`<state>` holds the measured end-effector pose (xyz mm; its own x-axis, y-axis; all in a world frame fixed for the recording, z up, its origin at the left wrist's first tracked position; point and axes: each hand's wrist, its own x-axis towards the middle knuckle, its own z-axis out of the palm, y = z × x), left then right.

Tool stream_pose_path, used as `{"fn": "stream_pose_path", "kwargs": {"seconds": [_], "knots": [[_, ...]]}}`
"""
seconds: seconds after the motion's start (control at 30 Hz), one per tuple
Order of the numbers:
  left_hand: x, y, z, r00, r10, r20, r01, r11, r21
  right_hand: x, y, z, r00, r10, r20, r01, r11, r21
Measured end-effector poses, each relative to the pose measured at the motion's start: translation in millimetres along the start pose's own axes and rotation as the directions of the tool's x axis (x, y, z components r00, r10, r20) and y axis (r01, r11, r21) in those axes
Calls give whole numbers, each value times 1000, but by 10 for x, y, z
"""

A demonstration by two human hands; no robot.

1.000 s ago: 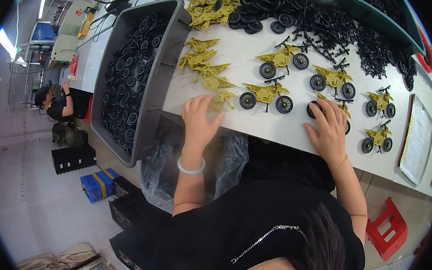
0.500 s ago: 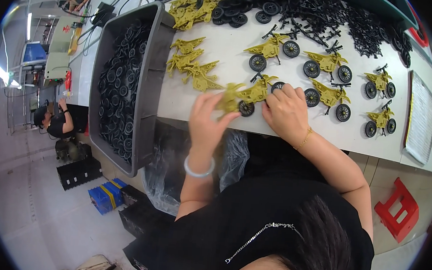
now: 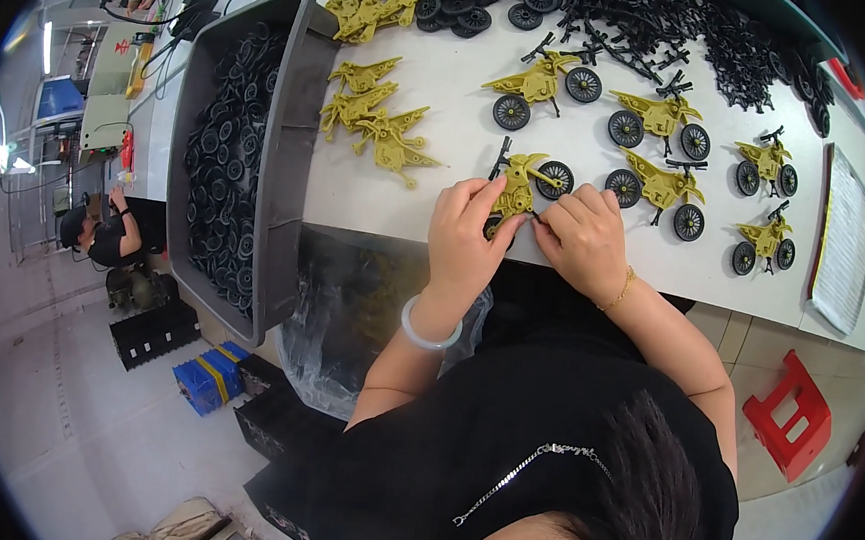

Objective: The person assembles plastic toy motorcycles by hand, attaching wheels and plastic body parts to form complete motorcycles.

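Head view: the left hand [image 3: 468, 224] pinches a yellow toy motorbike [image 3: 514, 187] near the front edge of the table [image 3: 357, 203]; the right hand [image 3: 587, 243] bunches narrow beside it, its hold too hidden to tell. Off-centre pressing could twist the toy loose, knocking the assembled motorbikes [image 3: 540, 80] beyond.

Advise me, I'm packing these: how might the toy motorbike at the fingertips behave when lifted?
The toy motorbike is likely light and stiff, looking plastic. Its narrow black wheels might let it roll or tip. The thin handlebar may be fragile.
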<state>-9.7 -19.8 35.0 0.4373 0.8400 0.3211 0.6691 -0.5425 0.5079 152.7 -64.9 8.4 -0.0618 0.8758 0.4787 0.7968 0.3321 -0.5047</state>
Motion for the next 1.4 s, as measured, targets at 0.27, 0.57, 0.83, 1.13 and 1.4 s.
{"fn": "stream_pose_path", "kwargs": {"seconds": [0.27, 0.57, 0.83, 1.13, 1.4], "knots": [[-23, -10, -42, 1000, 14, 12, -14, 1000, -13, 0, 10, -9, 999, 7, 41, -8, 1000, 25], [-80, 12, -35, 997, -67, 46, 65, 997, 35, -8, 12, 15, 1000, -5, 17, 5, 1000, 17], [-104, 138, -50, 992, -128, -6, 128, 991, 30, -12, 12, -1, 1000, -16, 23, 16, 1000, 15], [-90, 106, -39, 997, -74, 5, 73, 995, 65, -19, 23, -6, 998, -29, 51, 27, 999, 37], [-26, 56, -34, 993, -87, 80, 90, 995, -35, -19, 31, 7, 1000, 11, 30, -12, 999, 46]]}}
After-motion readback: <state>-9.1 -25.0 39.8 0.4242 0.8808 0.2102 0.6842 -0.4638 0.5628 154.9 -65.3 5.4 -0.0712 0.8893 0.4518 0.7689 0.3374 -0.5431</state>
